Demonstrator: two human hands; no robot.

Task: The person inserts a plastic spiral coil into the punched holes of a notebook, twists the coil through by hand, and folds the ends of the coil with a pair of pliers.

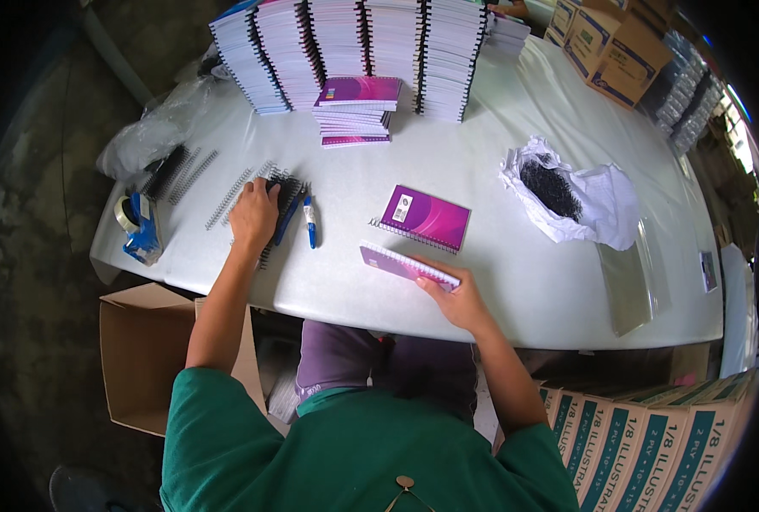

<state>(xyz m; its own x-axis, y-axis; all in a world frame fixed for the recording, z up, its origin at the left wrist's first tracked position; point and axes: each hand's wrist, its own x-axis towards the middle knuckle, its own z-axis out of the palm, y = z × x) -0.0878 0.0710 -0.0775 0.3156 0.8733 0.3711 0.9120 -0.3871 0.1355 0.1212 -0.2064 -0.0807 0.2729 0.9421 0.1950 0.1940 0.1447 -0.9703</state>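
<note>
My right hand [453, 299] grips a purple notebook [396, 261] by its right end, holding it tilted above the table's near edge, its row of punched holes upward. Just beyond it, a second purple notebook [426, 215] lies flat, with a spiral coil along its near side. My left hand [254, 212] has its fingers bent down and closed at a pile of dark spiral binding coils [287, 188]; the fingertips are partly hidden. Beside that pile lie blue-handled pliers [287, 218] and a blue-and-white marker [310, 224]. More loose coils [194, 177] are spread to the left.
Tall stacks of bound notebooks [281, 55] stand at the back, with a smaller purple stack [356, 111] before them. A blue tape dispenser [143, 235] is at left. White wrapping [610, 205] holds black bits at right. Cartons [145, 358] flank me below the white table [345, 294].
</note>
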